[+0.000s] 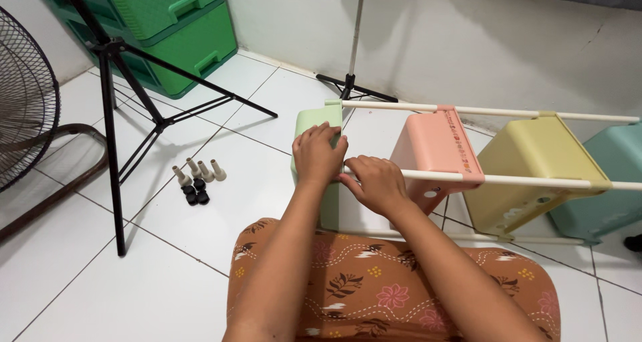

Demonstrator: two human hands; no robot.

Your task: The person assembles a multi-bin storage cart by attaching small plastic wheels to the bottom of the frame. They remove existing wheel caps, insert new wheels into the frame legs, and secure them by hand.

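A plastic rack lies on its side on the white tile floor, made of pale green (311, 123), pink (435, 148), yellow (535, 161) and teal (618, 181) shelf trays threaded on cream rods (508, 179). My left hand (317, 156) presses flat on the rim of the green tray at the rack's end. My right hand (376, 181) rests beside it, fingers curled over the near rod where it meets the green tray. Both forearms reach out over my lap, which is covered in orange floral cloth.
Several cream leg pieces with black caps (196, 179) lie on the floor to the left. A black tripod (127, 94) stands there, a fan (23, 101) at the far left, green plastic drawers (180, 41) in the back corner, and another stand base (351, 84) by the wall.
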